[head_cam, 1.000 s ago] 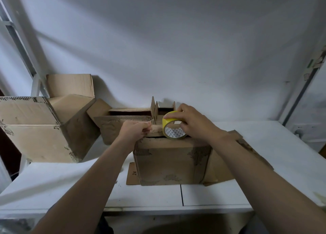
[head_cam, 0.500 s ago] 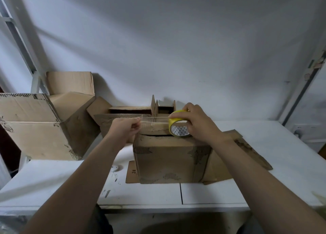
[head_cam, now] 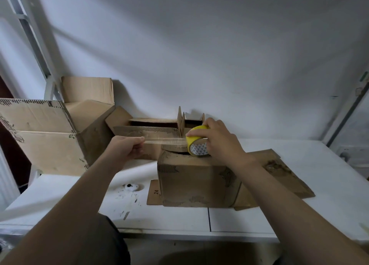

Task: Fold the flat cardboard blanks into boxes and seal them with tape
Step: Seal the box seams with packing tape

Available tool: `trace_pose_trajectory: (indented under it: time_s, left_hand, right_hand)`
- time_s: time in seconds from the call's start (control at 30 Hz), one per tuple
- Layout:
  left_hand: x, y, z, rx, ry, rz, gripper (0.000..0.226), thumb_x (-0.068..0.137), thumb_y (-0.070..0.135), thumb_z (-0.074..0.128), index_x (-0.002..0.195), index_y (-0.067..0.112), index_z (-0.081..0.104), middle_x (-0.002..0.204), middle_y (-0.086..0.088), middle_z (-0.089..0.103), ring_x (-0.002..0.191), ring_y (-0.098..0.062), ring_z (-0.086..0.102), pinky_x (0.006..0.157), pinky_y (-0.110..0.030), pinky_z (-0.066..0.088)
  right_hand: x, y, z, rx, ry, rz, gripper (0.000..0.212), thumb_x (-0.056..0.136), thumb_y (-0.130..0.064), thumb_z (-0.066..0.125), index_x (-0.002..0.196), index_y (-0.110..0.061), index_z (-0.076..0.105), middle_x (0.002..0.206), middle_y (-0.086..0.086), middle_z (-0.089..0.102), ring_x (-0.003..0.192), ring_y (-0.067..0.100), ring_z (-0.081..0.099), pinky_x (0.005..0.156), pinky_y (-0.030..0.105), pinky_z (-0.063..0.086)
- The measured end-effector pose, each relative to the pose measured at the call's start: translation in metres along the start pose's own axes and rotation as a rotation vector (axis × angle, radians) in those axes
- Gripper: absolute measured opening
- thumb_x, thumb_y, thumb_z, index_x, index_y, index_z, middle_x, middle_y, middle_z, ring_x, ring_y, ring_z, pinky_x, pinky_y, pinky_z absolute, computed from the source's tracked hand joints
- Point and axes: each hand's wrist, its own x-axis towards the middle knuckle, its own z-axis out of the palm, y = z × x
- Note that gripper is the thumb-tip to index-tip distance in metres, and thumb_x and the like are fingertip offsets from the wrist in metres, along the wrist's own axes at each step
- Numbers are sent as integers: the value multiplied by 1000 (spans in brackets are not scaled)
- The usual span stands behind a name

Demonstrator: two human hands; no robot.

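Observation:
A folded brown cardboard box (head_cam: 196,182) stands in the middle of the white table (head_cam: 299,215). On its top, my right hand (head_cam: 218,139) grips a yellow tape roll (head_cam: 196,143). A clear strip of tape (head_cam: 164,140) stretches left from the roll to my left hand (head_cam: 124,149), which pinches its free end in the air, left of the box. Under and to the right of the box lie flat cardboard blanks (head_cam: 279,173).
A large open carton (head_cam: 46,139) lies on its side at the left. More opened cartons (head_cam: 155,125) stand against the wall behind the box. A white round mark (head_cam: 129,187) and stains sit on the table's left half. A metal frame (head_cam: 34,45) rises at the far left.
My left hand has pulled the tape end leftward, away from the roll, so the strip is much longer. My right hand with the roll has stayed on the box top.

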Motion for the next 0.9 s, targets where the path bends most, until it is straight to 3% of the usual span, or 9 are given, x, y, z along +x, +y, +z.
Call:
trace_pose_trajectory:
  time_s: [0.17, 0.3, 0.47, 0.73, 0.9]
  left_hand:
    - [4, -14, -15, 17, -17, -21, 13, 90, 8, 73, 89, -5, 72, 71, -10, 67, 68, -20, 64, 71, -30, 62]
    - [11, -24, -16, -48, -27, -51, 12, 88, 7, 75, 86, -4, 72, 73, -12, 70, 72, -22, 67, 80, -35, 60]
    - [20, -34, -28, -67, -48, -57, 11, 89, 8, 74, 88, -4, 72, 69, -8, 70, 72, -21, 68, 80, -35, 59]
    - [33, -60, -28, -68, -77, -84, 13, 91, 14, 73, 90, 1, 71, 76, -9, 67, 79, -22, 66, 74, -33, 58]
    - [45, -69, -27, -130, -98, -90, 15, 91, 14, 74, 93, 0, 71, 81, -12, 69, 85, -24, 67, 79, -36, 59]
  right_hand:
    - [2, -21, -1, -143, -24, -20, 63, 90, -8, 66, 133, -52, 54, 137, -2, 37, 129, 22, 31, 83, 40, 51]
    - [7, -29, 3, -196, -18, 2, 64, 86, -8, 68, 130, -53, 56, 133, -2, 39, 127, 24, 32, 80, 38, 43]
    - [10, -42, 9, -266, -16, 11, 63, 87, -7, 68, 128, -53, 58, 140, 0, 36, 131, 27, 28, 92, 47, 44]
    - [16, -62, 15, -372, -28, 29, 57, 90, -15, 70, 129, -54, 57, 145, 2, 34, 134, 31, 27, 97, 49, 39]
    - [19, -70, 20, -392, -21, 77, 59, 88, -12, 71, 127, -55, 58, 141, 0, 37, 129, 30, 29, 96, 50, 39]
